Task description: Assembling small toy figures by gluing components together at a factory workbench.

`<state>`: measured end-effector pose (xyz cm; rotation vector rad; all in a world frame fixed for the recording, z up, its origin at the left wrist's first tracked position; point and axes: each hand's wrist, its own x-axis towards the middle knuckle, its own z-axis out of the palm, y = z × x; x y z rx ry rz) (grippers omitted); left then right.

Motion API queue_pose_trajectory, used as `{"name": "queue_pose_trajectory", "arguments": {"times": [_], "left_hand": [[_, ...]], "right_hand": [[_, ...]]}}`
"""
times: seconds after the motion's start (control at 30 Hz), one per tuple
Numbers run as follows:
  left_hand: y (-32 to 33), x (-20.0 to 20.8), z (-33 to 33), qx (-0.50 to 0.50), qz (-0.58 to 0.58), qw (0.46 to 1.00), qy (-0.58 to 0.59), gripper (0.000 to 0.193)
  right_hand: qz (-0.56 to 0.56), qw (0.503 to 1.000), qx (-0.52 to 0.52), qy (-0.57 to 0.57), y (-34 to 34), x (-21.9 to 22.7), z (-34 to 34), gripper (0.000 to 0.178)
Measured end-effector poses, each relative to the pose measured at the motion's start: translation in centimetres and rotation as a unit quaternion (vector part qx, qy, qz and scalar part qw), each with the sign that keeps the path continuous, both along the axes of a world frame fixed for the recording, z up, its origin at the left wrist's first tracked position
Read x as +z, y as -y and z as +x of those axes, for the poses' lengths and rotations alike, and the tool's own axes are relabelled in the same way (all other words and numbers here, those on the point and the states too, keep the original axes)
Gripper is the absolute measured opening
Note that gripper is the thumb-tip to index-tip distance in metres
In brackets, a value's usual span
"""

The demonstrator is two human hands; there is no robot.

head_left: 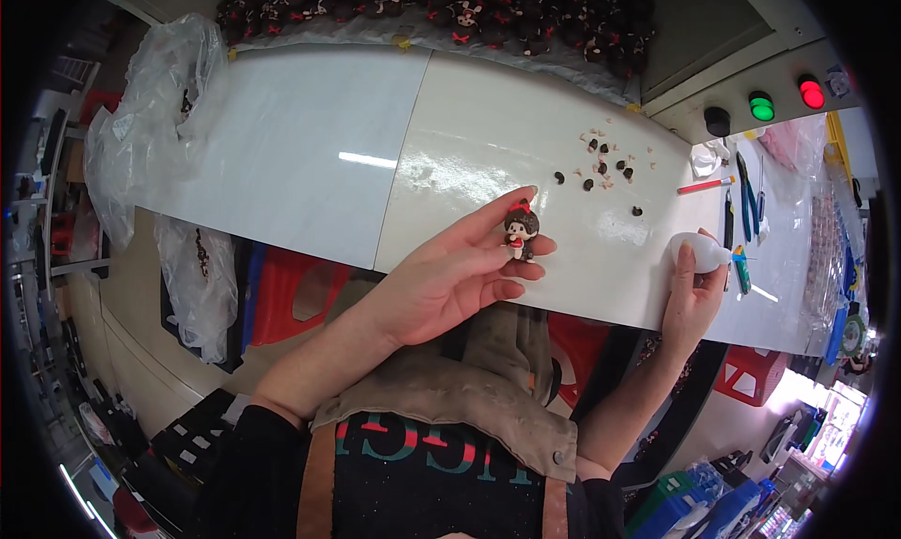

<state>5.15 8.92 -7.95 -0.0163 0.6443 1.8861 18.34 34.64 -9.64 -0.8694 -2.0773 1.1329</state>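
Over the front of the white table, my left hand (439,281) is closed round a small brown-haired figurine (519,231) with a red bow and red clothing. The figurine is upright, its face turned toward me, held between thumb and fingers. Farther right, my right hand (694,290) grips a white squeeze bottle (696,254) whose tip points to the right. Small dark brown pieces (589,184) and pale bits (605,135) lie scattered on the table beyond my hands.
Many dark figurines (469,18) crowd the back of the table. A red pen-like stick (706,186) and blue-handled pliers (747,196) lie at the right, below a box with a green button (761,107) and a red button (810,92). A clear plastic bag (155,135) hangs at the left.
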Motion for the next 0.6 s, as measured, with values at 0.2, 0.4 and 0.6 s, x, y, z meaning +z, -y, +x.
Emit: {"name": "queue_pose_trajectory", "arguments": {"times": [0.2, 0.4, 0.6], "left_hand": [[0.13, 0.55, 0.28, -0.019, -0.024, 0.998, -0.06, 0.056], [0.22, 0.59, 0.3, -0.021, -0.017, 0.997, -0.066, 0.059], [0.26, 0.56, 0.39, -0.021, -0.023, 0.997, -0.07, 0.059]], "right_hand": [[0.008, 1.0, -0.005, 0.012, -0.01, -0.07, 0.03, 0.037], [0.004, 1.0, 0.005, -0.006, -0.22, -0.37, 0.15, 0.037], [0.011, 1.0, 0.005, 0.0, -0.19, -0.37, 0.09, 0.037]]}}
